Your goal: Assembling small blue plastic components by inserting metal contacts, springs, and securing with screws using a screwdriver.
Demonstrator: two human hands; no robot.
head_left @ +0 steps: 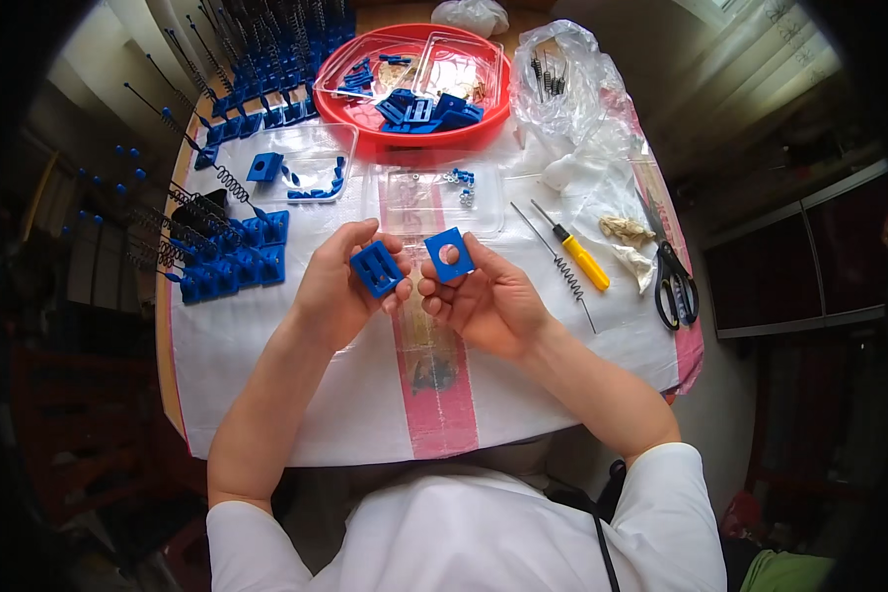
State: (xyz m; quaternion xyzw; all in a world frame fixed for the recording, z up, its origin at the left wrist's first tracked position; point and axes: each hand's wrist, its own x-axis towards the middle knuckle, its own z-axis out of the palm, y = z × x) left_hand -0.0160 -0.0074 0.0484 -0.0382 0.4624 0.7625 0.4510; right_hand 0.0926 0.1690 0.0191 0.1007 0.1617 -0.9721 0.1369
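Both hands are raised over the middle of the table, a blue plastic piece in each. My left hand (337,286) is closed on a blue slotted block (376,269), its recessed face turned up. Close beside it, my right hand (498,301) grips a blue square plate with a round hole (448,257) between thumb and fingers. A fingertip shows through the hole. The two pieces are apart. Just beyond them lies a clear plastic tray (390,197) with small blue parts and tiny clear or metal bits.
A red basin (498,104) at the back holds blue parts and clear boxes. Spring-topped blue assemblies (232,261) crowd the left. Another clear tray (311,138) stands nearby. To the right are a yellow screwdriver (587,264), a spring on a rod (567,276), black scissors (674,286) and a plastic bag (572,99).
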